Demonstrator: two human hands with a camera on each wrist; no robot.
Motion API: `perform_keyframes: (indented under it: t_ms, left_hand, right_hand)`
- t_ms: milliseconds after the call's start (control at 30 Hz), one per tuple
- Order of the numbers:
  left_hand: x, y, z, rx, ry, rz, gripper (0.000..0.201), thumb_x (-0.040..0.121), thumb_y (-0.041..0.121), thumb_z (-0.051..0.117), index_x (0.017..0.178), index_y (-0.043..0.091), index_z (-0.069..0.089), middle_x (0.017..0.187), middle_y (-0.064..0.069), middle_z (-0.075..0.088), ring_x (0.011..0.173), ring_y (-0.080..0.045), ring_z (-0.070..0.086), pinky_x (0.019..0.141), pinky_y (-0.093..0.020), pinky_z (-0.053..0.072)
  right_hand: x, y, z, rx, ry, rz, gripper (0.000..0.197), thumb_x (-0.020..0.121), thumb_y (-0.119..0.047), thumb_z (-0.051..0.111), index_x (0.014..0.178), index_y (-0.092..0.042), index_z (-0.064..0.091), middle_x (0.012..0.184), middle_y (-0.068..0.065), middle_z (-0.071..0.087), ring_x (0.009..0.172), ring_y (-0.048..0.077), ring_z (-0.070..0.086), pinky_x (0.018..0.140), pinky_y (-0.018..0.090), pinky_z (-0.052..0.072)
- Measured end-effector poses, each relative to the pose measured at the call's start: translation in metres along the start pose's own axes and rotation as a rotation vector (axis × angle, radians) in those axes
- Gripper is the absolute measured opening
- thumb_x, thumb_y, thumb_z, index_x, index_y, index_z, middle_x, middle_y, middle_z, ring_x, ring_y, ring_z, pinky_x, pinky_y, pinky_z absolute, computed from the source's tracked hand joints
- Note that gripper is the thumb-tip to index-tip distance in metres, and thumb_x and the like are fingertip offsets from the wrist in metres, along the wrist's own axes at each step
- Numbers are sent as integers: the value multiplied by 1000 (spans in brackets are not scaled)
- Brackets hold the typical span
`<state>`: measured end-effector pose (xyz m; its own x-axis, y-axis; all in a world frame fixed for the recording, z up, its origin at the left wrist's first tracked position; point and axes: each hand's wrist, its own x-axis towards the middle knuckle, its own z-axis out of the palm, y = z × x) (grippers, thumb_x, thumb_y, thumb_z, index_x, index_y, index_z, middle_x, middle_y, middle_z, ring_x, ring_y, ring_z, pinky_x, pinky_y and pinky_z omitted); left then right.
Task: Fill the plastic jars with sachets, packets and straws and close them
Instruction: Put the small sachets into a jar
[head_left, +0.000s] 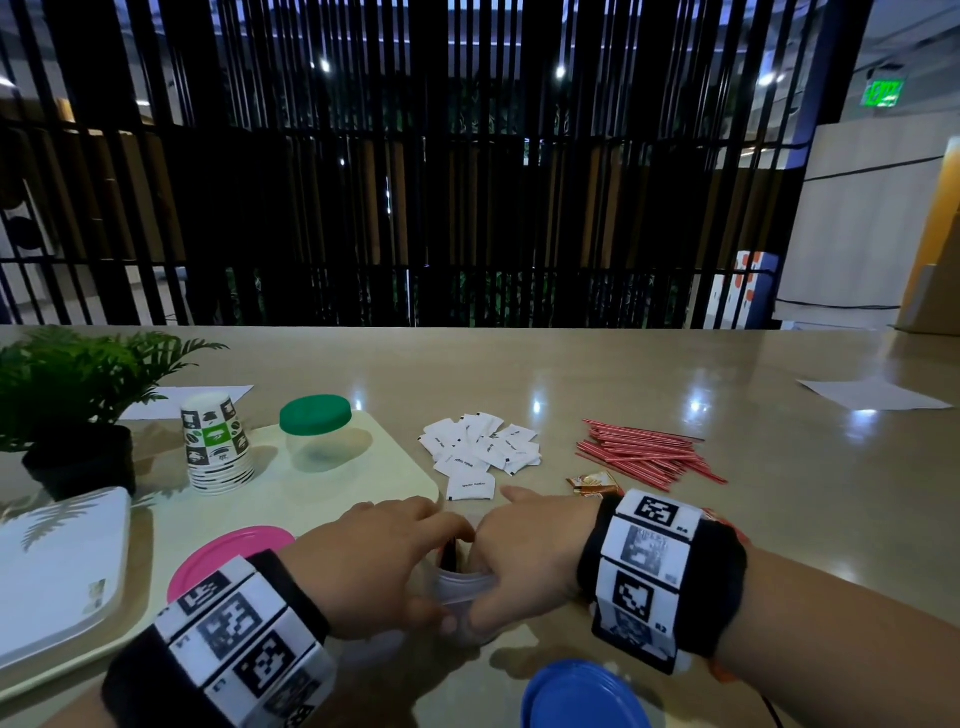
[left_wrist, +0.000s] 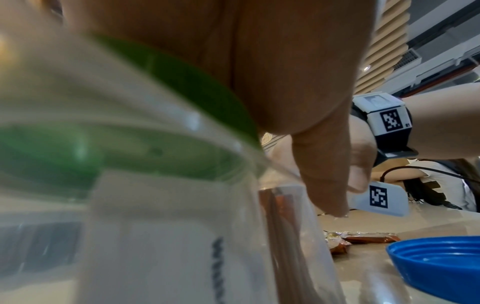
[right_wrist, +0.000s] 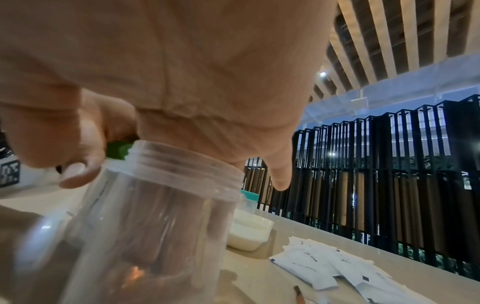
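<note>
Beige glossy table: holds everything, runs wall to wall.
Tray: pale, left side; carries stacked paper cups and a closed clear jar with green lid.
Plant: dark pot, far left.
Straws: red pile, right of centre.
Sachets: white heap mid-table, beside tray edge.
Open jar: clear plastic, uncapped, near edge between both hands; brown packets and a green item inside.
Pink lid: flat, left of open jar.
Blue lid: upturned, near edge.
Left hand: fingers curled round jar's mouth.
Right hand: wraps jar rim, index finger sticking out.
Brown packets: loose, beyond right wrist.
</note>
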<state>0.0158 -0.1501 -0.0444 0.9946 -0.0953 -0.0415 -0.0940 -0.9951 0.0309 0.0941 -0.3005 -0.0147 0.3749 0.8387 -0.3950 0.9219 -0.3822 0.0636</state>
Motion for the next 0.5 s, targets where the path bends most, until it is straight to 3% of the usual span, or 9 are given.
perform_keyframes:
  t_ms: [133,300,367,433,500]
  left_hand:
    - [-2,0,-1,-38,8,-59,64,75,59,69,126,39,35,132,12,48,113,-12,48,97,-30,42]
    - [-4,2,-3,-27,8,-70,60,76,59,68,122,35,38,126,12,49,106,-10,47,89,-24,40]
    - [-3,2,-4,-16,-4,-63,61,76,61,67,124,34,42,125,13,48,107,-9,46,93,-25,40]
    - [-2,1,-4,-8,-1,-44,65,75,63,66,130,35,45,129,13,47,112,-9,47,99,-29,40]
    - [-2,0,-3,-3,-3,-39,65,75,62,66,130,35,45,130,13,47,112,-9,46,99,-28,38]
  right_hand:
    - [2,-4,-4,-13,-14,-4,40,91,-57,44,65,-27,44,67,-5,50,66,3,41,115,51,6]
    - [8,-6,-4,-22,-27,6,38,87,-59,49,66,-27,47,70,-4,54,79,13,52,112,53,14]
    - [9,-6,-2,-20,-27,18,39,84,-63,51,67,-27,46,72,-4,55,83,16,54,110,49,24]
    - [9,-5,-2,9,-32,32,40,82,-65,53,68,-27,46,74,-3,55,80,17,54,99,44,41]
    - [7,-5,-2,33,-35,28,39,82,-63,55,69,-27,46,75,-2,54,78,17,54,83,37,48]
